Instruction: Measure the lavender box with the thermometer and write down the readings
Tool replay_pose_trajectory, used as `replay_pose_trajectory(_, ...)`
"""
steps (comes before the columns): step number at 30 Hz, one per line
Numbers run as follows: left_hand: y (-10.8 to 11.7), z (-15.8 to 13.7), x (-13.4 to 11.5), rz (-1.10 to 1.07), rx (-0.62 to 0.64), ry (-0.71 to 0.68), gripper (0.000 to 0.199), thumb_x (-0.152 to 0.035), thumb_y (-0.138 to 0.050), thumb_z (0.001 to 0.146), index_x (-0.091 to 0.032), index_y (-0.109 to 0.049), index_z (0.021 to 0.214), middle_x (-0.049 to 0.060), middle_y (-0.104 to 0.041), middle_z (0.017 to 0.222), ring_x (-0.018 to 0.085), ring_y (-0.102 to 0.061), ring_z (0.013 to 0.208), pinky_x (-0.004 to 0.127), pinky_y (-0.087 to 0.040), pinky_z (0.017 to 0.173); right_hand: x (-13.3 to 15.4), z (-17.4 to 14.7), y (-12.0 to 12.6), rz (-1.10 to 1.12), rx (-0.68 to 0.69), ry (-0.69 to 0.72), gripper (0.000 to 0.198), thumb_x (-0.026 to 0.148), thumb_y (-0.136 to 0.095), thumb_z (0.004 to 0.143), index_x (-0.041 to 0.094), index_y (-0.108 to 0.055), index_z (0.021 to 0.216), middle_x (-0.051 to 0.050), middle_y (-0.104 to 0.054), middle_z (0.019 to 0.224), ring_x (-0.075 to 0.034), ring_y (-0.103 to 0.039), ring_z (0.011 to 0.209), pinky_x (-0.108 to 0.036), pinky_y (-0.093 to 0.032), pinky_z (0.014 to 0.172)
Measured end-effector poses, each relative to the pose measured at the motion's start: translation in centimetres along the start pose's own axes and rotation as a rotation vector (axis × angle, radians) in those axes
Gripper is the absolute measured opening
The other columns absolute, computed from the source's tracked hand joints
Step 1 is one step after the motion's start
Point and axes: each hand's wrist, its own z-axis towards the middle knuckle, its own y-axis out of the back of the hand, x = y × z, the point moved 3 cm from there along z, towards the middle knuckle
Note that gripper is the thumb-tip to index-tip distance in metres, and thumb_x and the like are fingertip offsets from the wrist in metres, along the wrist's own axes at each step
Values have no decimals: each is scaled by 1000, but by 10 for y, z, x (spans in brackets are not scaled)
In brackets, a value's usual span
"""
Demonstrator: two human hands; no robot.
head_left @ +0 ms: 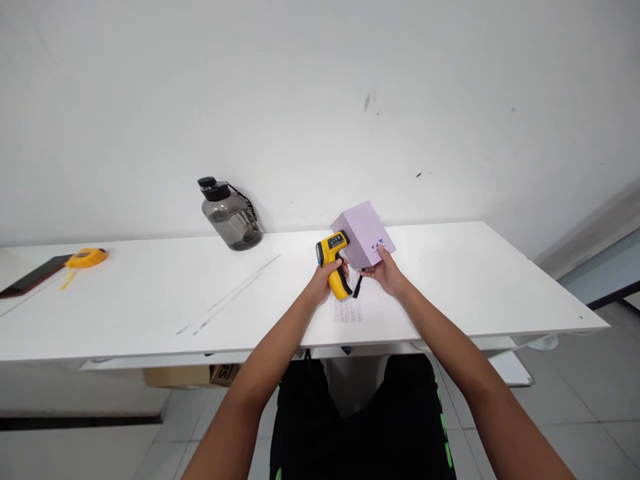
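Note:
My left hand (pixel 324 279) grips the handle of a yellow and black gun-shaped thermometer (pixel 334 260), its nose pointing at a lilac box. My right hand (pixel 384 272) holds that lilac box (pixel 363 233) by its lower right corner, tilted above the white table (pixel 150 293). A black wrist strap (pixel 358 285) hangs from the thermometer's handle. Under both hands lies a clear sheet with faint print (pixel 348 312).
A smoky grey water jug with a black cap (pixel 230 215) stands by the wall. At far left lie a yellow tape measure (pixel 86 257) and a dark phone (pixel 33 275). Thin clear rods (pixel 230 295) lie left of centre. A cardboard box (pixel 190 375) sits under the table.

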Motion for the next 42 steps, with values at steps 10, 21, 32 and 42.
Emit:
replay_pose_trajectory(10, 2, 1, 2, -4, 7, 2, 40, -43, -86, 63, -12, -71, 83, 3, -65, 70, 14, -61, 67, 29, -50, 70, 1, -2, -1, -9, 8, -5, 61, 73, -63, 77, 32, -53, 121, -5, -70, 118, -25, -69, 98, -43, -56, 86)
replay_pose_trajectory(21, 1, -1, 4, 3, 35, 5, 40, -43, -86, 64, -13, -70, 84, 1, -63, 70, 13, -60, 66, 29, -49, 70, 4, -4, -3, -22, 16, -13, 63, 75, -63, 77, 32, -55, 122, -5, -72, 118, -25, -70, 99, -44, -57, 89)
replay_pose_trajectory(32, 0, 0, 3, 39, 14, -27, 37, -42, -84, 64, -14, -68, 83, 1, -61, 68, 13, -58, 66, 29, -47, 71, 5, -5, -3, -29, 12, -7, 60, 73, -59, 81, 32, -57, 124, -5, -71, 120, -25, -69, 102, -43, -57, 87)
replay_pose_trajectory(42, 0, -1, 4, 17, 8, -5, 38, -41, -86, 62, -13, -69, 83, 1, -62, 68, 13, -59, 66, 29, -48, 71, 8, -7, -5, -32, 25, 4, 62, 74, -60, 80, 32, -57, 126, -6, -70, 124, -26, -68, 106, -44, -56, 89)
